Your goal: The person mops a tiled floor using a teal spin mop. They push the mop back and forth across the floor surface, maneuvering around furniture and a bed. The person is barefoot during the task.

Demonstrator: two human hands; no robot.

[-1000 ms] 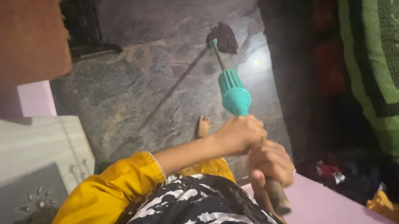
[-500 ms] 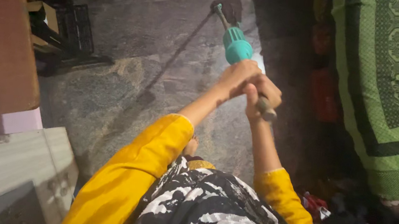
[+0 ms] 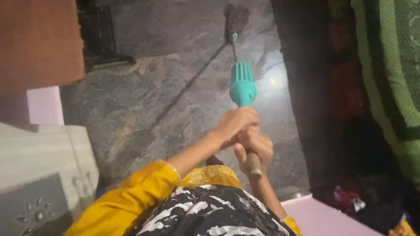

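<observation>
Both hands, left hand [image 3: 237,125] above right hand [image 3: 254,147], clasp the teal-collared broom [image 3: 242,85]; its dark bristles [image 3: 236,19], upper centre, risk snagging the green bedcover [image 3: 409,75].

We wear a mustard-yellow top with long sleeves [image 3: 125,202] at the lower centre of the frame, and over it a black-and-white zebra-patterned cloth [image 3: 220,227].

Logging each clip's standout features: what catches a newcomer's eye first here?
Both hands, left and right, grip a broom with a teal ribbed plastic collar at centre, its dark bristles on the grey stone floor. A green patterned bedspread fills the right edge.
</observation>
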